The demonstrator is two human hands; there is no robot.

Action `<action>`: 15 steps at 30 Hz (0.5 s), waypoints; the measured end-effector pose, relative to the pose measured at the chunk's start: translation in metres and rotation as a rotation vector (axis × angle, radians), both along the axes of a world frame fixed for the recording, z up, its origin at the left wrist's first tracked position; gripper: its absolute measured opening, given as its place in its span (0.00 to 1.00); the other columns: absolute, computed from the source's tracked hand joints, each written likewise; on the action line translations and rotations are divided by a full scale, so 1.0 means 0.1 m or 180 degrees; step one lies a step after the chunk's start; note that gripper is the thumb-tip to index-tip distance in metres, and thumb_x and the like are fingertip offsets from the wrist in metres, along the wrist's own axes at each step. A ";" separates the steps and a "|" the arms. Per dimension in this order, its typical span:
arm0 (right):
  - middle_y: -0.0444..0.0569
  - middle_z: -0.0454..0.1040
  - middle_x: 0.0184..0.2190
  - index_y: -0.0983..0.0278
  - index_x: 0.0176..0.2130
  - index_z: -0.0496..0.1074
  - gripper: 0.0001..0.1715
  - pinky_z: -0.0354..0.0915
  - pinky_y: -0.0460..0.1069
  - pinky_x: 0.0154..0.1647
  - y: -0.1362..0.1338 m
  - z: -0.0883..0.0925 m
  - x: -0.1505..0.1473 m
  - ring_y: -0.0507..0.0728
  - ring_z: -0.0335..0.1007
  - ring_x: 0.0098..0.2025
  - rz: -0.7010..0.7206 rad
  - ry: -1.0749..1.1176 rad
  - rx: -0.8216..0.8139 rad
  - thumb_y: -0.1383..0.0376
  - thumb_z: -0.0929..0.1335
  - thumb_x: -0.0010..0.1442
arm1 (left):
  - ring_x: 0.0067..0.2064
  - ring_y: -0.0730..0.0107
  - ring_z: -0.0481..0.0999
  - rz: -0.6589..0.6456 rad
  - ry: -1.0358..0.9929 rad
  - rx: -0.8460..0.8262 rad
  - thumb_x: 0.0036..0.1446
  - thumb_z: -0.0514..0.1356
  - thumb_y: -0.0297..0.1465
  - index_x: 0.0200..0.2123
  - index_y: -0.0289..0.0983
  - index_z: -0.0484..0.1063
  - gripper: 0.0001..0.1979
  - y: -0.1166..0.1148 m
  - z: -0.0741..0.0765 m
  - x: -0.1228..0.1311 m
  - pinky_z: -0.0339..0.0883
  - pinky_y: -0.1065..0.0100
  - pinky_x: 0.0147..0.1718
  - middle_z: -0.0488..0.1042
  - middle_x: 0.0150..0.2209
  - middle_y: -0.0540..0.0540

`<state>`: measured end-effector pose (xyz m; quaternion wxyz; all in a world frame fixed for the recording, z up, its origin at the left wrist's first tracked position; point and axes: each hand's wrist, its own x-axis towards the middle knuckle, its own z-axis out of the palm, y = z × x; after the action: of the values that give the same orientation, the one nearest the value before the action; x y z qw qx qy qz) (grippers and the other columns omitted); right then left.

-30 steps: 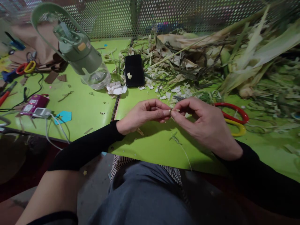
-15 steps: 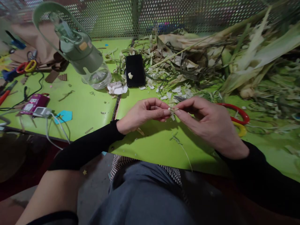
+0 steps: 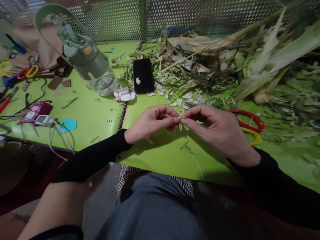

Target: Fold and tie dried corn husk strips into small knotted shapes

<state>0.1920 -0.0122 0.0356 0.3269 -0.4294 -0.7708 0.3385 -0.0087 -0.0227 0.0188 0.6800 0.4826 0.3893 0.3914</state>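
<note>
Between my two hands is a small pale piece of husk strip (image 3: 180, 126), its short end hanging below the fingertips. My left hand (image 3: 156, 120) pinches it from the left with thumb and forefinger. From the right, my right hand (image 3: 215, 128) pinches the same piece, its fingertips almost touching the left ones. Most of the piece is hidden by the fingers. Below them a thin knotted green strand (image 3: 189, 149) lies on the table. Scissors with red and yellow handles (image 3: 252, 125) lie beside my right hand, partly behind it.
On the green table (image 3: 100, 115) stand a water bottle (image 3: 86, 56) and a black phone (image 3: 143, 75). A heap of dried husks and scraps (image 3: 200, 63) spreads along the back right, before a perforated metal screen (image 3: 120, 20). A purple box (image 3: 38, 110) and white charger (image 3: 45, 119) lie left.
My right hand has shifted slightly left, bringing the fingertips closer together. The husk piece shows less between them, with one end now hanging down. The scissors show a little more.
</note>
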 end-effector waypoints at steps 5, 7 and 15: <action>0.43 0.75 0.29 0.59 0.34 0.73 0.11 0.68 0.50 0.31 0.01 0.01 -0.02 0.53 0.70 0.30 -0.0169 0.0485 -0.0283 0.56 0.74 0.61 | 0.34 0.78 0.78 0.0024 -0.0258 0.0134 0.58 0.69 0.38 0.36 0.33 0.70 0.15 -0.01 -0.02 0.00 0.73 0.72 0.39 0.79 0.32 0.49; 0.44 0.75 0.30 0.58 0.35 0.73 0.08 0.69 0.50 0.33 0.01 0.01 -0.02 0.54 0.72 0.31 -0.0238 0.0485 -0.0240 0.58 0.73 0.62 | 0.35 0.78 0.79 0.0034 -0.0361 0.0094 0.59 0.68 0.36 0.36 0.34 0.69 0.13 -0.02 -0.01 0.00 0.74 0.73 0.39 0.79 0.33 0.49; 0.44 0.78 0.32 0.55 0.36 0.75 0.03 0.68 0.53 0.35 -0.04 -0.04 -0.02 0.57 0.74 0.33 0.0056 -0.0009 0.0498 0.63 0.70 0.64 | 0.37 0.73 0.83 0.0040 -0.0635 -0.0646 0.66 0.60 0.28 0.36 0.36 0.64 0.07 -0.04 -0.04 0.00 0.77 0.68 0.42 0.78 0.33 0.49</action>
<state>0.1896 -0.0159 0.0320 0.3554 -0.3961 -0.7992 0.2795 -0.0085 -0.0271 0.0152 0.7581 0.3676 0.3604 0.4003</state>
